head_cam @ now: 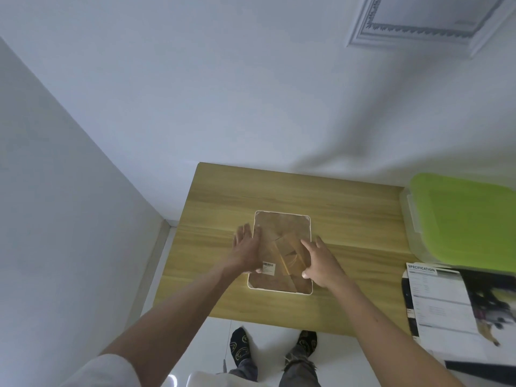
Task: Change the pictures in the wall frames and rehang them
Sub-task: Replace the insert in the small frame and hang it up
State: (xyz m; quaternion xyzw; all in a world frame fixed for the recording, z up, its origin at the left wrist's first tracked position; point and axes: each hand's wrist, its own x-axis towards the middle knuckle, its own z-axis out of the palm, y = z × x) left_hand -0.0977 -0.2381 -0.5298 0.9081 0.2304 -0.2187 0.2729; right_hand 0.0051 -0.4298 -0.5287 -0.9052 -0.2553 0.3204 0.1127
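A white-rimmed picture frame (282, 222) lies face down on the wooden table (349, 219), its brown backing board and folding stand upward, a barcode sticker (268, 268) near its lower left. My left hand (247, 248) rests flat on the frame's left edge, fingers spread. My right hand (318, 259) presses on the right side of the backing, fingers bent over the stand. Neither hand clearly grips anything.
A box with a green lid (463, 219) stands at the table's right end. A printed sheet headed "Specification" (435, 297) lies in front of it. An ornate white frame (418, 20) hangs on the wall at the upper right. My feet show below the table edge.
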